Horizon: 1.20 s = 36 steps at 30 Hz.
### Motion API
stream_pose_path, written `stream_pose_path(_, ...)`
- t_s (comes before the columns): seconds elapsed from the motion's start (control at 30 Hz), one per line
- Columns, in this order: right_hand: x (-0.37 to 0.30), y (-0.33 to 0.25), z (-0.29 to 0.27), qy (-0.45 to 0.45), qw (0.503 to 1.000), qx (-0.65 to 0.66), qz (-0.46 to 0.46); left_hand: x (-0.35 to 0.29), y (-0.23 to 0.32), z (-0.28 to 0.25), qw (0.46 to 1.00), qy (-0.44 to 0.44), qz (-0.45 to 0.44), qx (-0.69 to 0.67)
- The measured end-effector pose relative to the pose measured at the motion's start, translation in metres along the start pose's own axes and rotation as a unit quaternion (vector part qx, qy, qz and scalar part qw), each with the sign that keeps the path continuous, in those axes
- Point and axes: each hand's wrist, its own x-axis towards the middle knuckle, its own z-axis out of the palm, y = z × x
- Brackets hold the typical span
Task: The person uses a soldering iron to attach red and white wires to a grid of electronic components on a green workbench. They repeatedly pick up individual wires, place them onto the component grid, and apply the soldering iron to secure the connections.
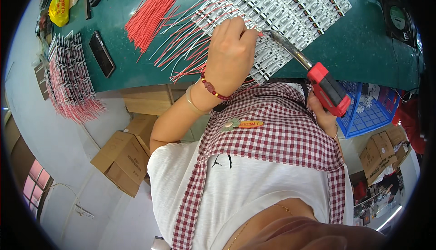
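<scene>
My left hand (pixel 230 52) is closed over the near part of a sheet of small white and silver modules (pixel 277 7). A short red wire end (pixel 260 34) shows at its fingertips; the rest of that wire is hidden. My right hand (pixel 321 113) grips a soldering iron (pixel 329 89) with a red and black handle, partly hiding the fingers. Its metal tip points left at the modules, close to my left fingertips. Red and white wires (pixel 188 45) fan out to the left from the sheet's edge.
A bundle of red wires (pixel 150 16) lies left on the green table (pixel 122 68), near a phone (pixel 101 54) and a yellow bag (pixel 59 8). Wired panels (pixel 70 68) hang over the left edge. At right are a black fan (pixel 398 19) and a blue basket (pixel 363 118); cardboard boxes (pixel 122 159) stand below.
</scene>
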Motion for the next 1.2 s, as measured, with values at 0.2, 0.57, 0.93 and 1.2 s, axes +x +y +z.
stream_pose_path(0.2, -0.006, -0.003, -0.002, 0.017, 0.999, 0.039, 0.011, 0.001, 0.0, 0.0, 1.0, -0.011, -0.001, 0.019)
stream_pose_path(0.57, -0.011, -0.001, -0.003, 0.0, 0.995, 0.096, -0.001, -0.004, 0.008, -0.006, 0.998, 0.022, 0.043, 0.042)
stream_pose_path(0.93, -0.017, 0.007, -0.004, 0.01, 0.996, 0.084, 0.042, -0.009, 0.009, 0.008, 1.0, 0.018, 0.011, 0.003)
stream_pose_path(1.2, -0.009, 0.008, -0.002, 0.003, 1.0, 0.002, 0.009, -0.006, 0.004, 0.006, 1.0, 0.002, 0.001, 0.014)
